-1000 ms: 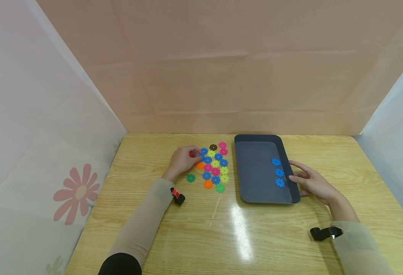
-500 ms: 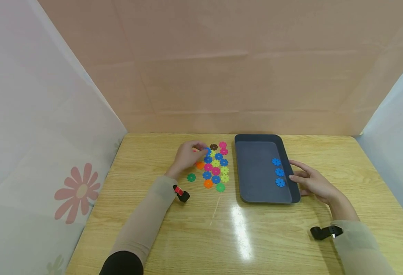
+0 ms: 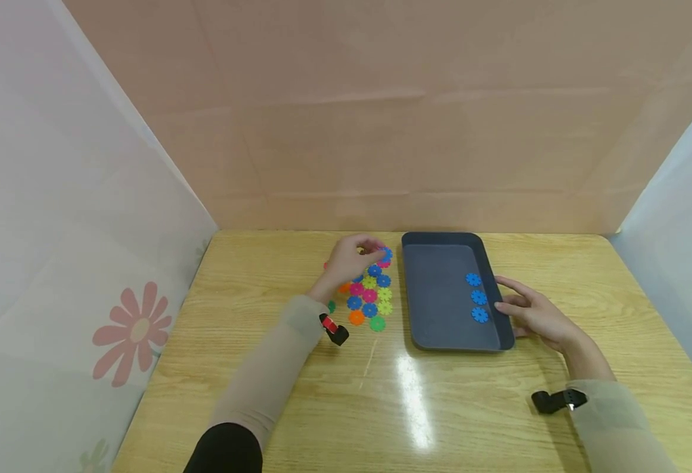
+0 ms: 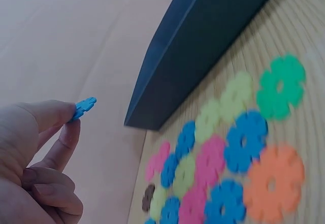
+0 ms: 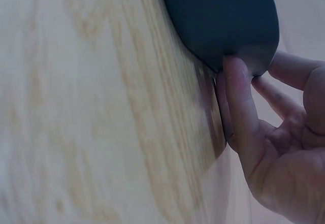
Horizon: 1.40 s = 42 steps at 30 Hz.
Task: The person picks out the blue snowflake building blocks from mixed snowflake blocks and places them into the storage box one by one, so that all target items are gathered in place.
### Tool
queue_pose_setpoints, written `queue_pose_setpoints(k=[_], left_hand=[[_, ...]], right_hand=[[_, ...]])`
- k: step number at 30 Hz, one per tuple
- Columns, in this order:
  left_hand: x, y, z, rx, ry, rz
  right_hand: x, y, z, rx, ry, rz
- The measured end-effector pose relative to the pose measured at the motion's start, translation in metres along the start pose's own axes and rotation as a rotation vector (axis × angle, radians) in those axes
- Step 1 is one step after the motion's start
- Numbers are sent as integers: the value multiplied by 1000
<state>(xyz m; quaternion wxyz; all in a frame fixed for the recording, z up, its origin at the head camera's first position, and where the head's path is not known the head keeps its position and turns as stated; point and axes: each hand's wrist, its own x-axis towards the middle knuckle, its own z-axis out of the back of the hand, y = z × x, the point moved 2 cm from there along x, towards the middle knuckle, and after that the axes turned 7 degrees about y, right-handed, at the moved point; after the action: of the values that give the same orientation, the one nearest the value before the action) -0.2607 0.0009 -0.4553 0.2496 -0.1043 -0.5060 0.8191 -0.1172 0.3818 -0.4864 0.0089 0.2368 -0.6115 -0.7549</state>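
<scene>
My left hand (image 3: 348, 261) pinches a blue flower-shaped plastic disc (image 4: 84, 107) between thumb and forefinger, raised over the table; its other fingers curl toward the palm. Below it lies a loose group of flower discs in pink, yellow, blue, orange, green and brown, some hidden by the hand. A pink disc (image 3: 369, 295) is near the group's middle. To the right is a dark grey tray (image 3: 440, 315). Inside, along its right side, three blue discs (image 3: 479, 297) form a column. My right hand (image 3: 538, 316) holds the tray's right wall, thumb at the rim and fingers against the outside.
The wooden table (image 3: 452, 407) ends at a beige backdrop (image 3: 417, 144) just behind the tray. A white panel (image 3: 86, 230) with a printed flower stands on the left, another panel (image 3: 683, 217) on the right. Each wrist wears a small black camera.
My left hand has lifted the blue disc from the group's left side and carried it right, toward the tray. The right hand and tray stay in place.
</scene>
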Motion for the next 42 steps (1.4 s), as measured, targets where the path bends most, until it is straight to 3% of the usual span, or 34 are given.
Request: queue_pose_setpoints(k=[4, 10, 20, 30, 42], left_hand=[[6, -11, -12, -18, 21, -4], [17, -27, -37, -30, 34, 45], [39, -48, -82, -19, 51, 31], [59, -53, -114, 18, 46, 94], [71, -50, -143, 67, 13, 249]], right_hand=[[-1, -1, 0, -2, -6, -2], [-3, -2, 0, -5, -14, -7], [-5, -3, -3, 12, -23, -2], [-7, -2, -7, 18, -29, -7], [-4, -1, -12, 32, -15, -1]])
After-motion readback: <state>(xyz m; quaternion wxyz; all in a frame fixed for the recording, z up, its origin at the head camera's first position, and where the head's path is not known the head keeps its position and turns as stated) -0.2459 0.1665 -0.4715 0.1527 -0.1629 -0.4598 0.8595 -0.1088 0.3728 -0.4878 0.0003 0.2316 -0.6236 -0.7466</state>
